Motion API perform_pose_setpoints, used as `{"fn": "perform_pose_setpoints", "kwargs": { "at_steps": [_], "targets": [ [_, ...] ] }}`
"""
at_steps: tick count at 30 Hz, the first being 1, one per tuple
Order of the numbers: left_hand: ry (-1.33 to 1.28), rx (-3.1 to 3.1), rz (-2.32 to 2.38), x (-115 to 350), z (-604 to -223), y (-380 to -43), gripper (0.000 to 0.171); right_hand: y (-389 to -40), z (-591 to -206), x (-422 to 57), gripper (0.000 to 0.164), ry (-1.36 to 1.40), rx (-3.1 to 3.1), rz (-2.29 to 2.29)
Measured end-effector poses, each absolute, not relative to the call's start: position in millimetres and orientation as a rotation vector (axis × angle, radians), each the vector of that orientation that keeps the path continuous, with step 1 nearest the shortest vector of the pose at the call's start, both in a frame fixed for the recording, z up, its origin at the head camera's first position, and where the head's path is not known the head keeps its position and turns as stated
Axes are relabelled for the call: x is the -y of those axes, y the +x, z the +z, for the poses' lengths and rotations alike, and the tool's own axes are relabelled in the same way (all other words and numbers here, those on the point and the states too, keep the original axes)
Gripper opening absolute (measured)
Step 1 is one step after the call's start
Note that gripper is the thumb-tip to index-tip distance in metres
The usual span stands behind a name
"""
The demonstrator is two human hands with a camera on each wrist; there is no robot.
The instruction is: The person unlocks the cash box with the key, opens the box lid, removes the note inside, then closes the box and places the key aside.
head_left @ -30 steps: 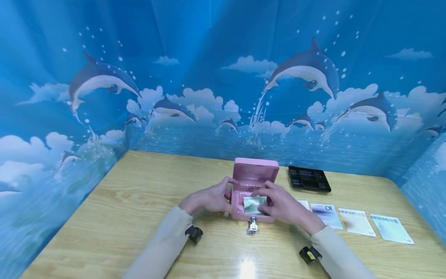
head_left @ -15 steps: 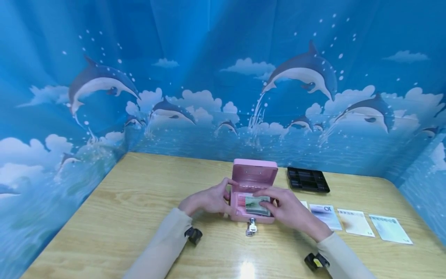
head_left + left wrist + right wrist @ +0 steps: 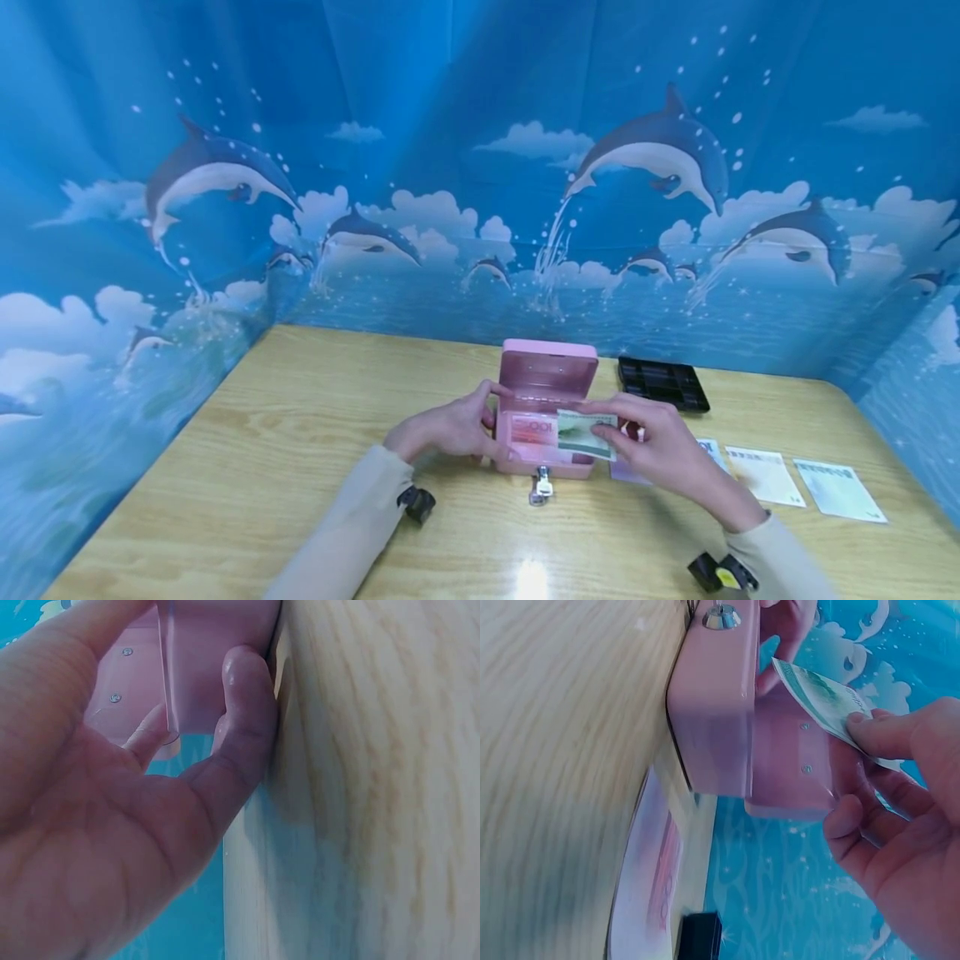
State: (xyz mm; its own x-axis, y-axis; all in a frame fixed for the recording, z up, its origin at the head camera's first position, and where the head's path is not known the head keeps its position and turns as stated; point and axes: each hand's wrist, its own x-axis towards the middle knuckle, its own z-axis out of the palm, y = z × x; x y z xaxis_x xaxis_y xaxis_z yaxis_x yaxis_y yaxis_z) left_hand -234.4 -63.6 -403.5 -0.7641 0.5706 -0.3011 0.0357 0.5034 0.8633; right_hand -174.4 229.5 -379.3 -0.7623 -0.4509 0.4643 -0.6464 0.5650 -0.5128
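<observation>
A pink cash box (image 3: 549, 350) stands on the table with its lid raised. My left hand (image 3: 453, 427) holds the box's left side, thumb near the front rim and another finger up by the lid; in the left wrist view its fingers touch the pink wall (image 3: 202, 667). Above the box's right side, my right hand (image 3: 663, 437) pinches a green banknote (image 3: 573, 431) between thumb and fingers. The right wrist view shows this note (image 3: 821, 697) raised and slightly bent. A red banknote (image 3: 531, 430) marked 100 lies inside the box. Keys (image 3: 543, 485) hang from the front lock.
A black compartment tray (image 3: 663, 385) sits behind the right hand. Along the right lie a pale orange banknote (image 3: 767, 477), a pale green one (image 3: 840, 490) and a purple one (image 3: 628, 472) partly under my right hand. A blue dolphin curtain (image 3: 420, 300) closes off the back.
My right hand has lifted the green banknote from inside the box and moved right with it, uncovering the red note. The left hand has stayed on the box.
</observation>
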Motion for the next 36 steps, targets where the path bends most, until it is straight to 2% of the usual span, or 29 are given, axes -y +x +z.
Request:
{"fn": "perform_pose_setpoints", "kwargs": {
  "at_steps": [17,36],
  "targets": [
    [0.498,-2.183,1.236,63.9,-400.7,-234.2,0.094,-156.1,-361.6,-276.6,0.028,0.730,2.835,0.965],
    [0.493,-2.184,1.226,63.6,-400.8,-233.8,0.093,-144.9,-383.0,-297.9,0.020,0.861,3.040,1.022]
  ]
}}
